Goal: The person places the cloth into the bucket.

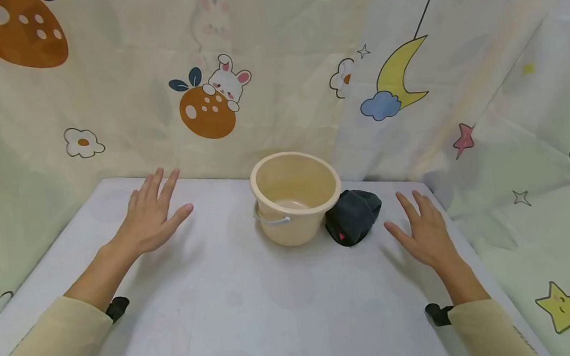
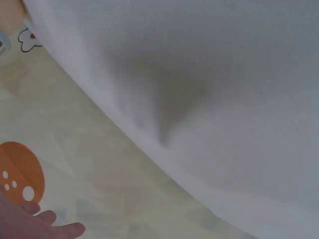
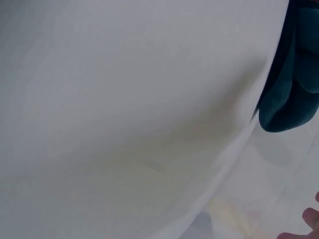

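In the head view, a cream bucket (image 1: 294, 213) stands up straight near the back of the white table (image 1: 253, 305). It sits flat on its bottom, so its mouth points up. Its pale handle (image 1: 275, 221) hangs down, maybe because nothing is pulling it up. A dark, soft cap (image 1: 353, 217) lies just to the right of the bucket, partly behind its rim; I can't tell if they touch. The left hand (image 1: 152, 219) is spread wide, thumb out, over the table's left side. The right hand (image 1: 425, 234) is spread too, near the cap, holding nothing. With the hands so far apart, both things sit between them, perhaps to leave room. In the left wrist view, only fingertips peek in at the bottom corner, touching nothing I can see. In the right wrist view, part of the cap shows up high, and fingertips show below it, apart from it.
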Motion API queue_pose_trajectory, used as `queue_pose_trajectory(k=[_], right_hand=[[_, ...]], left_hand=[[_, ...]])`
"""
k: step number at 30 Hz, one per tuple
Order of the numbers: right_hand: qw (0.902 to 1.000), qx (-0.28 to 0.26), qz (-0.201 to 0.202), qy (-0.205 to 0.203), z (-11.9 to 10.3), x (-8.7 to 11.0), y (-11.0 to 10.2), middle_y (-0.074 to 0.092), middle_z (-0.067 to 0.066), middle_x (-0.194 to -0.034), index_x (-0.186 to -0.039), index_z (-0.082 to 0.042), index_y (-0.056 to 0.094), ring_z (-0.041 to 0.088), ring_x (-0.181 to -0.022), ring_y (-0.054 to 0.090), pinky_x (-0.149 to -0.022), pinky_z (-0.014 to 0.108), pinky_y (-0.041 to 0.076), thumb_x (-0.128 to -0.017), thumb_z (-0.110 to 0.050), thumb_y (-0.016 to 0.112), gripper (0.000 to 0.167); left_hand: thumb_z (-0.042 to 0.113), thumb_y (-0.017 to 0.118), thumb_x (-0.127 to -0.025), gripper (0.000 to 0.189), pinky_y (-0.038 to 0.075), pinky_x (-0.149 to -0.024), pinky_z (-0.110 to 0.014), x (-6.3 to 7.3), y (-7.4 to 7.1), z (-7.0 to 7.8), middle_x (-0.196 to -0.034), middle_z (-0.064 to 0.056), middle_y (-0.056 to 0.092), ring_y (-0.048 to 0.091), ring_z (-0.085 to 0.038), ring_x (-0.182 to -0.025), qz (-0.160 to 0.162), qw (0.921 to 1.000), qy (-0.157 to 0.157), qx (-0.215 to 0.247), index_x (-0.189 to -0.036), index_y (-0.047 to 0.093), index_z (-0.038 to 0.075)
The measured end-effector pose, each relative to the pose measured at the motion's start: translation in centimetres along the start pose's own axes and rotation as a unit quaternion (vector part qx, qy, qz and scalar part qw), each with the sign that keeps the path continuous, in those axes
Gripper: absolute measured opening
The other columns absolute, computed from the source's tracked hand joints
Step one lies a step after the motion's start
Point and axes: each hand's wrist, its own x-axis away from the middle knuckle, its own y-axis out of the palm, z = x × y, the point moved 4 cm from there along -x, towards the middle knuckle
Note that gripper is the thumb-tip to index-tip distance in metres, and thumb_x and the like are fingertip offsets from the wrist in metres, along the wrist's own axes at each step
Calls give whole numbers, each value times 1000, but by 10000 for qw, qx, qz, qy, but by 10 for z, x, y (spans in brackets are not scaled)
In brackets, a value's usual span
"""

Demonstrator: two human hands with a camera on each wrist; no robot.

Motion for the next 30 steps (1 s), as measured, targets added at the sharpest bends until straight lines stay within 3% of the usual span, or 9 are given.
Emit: queue_pose_trajectory(k=[7, 16, 30], right_hand=[[9998, -173, 23, 61, -4, -5, 3, 20, 33, -162, -163, -13, 25, 59, -146, 20, -112, 75, 17, -99, -49, 59, 82], [9990, -410, 5, 161, -7, -5, 6, 19, 30, -164, -164, -15, 24, 59, -145, 21, -106, 79, 22, -99, -47, 61, 81], [9967, -753, -44, 308, -6, -7, 3, 16, 28, -166, -164, -16, 23, 58, -146, 19, -104, 81, 25, -100, -45, 60, 80]], left_hand=[[54, 42, -105, 82, 6, -116, -74, -6, 4, 8, -171, -24, 1, 3, -49, -155, 96, 9988, 178, 457, -167, 1, 18], [54, 42, -105, 82, 8, -115, -75, -10, 10, 17, -170, -24, 2, 3, -49, -155, 149, 9973, 242, 680, -167, 1, 19], [54, 39, -105, 81, 7, -112, -79, -20, 15, 28, -171, -20, -2, 3, -52, -154, 180, 9895, -69, 1435, -166, -4, 23]])
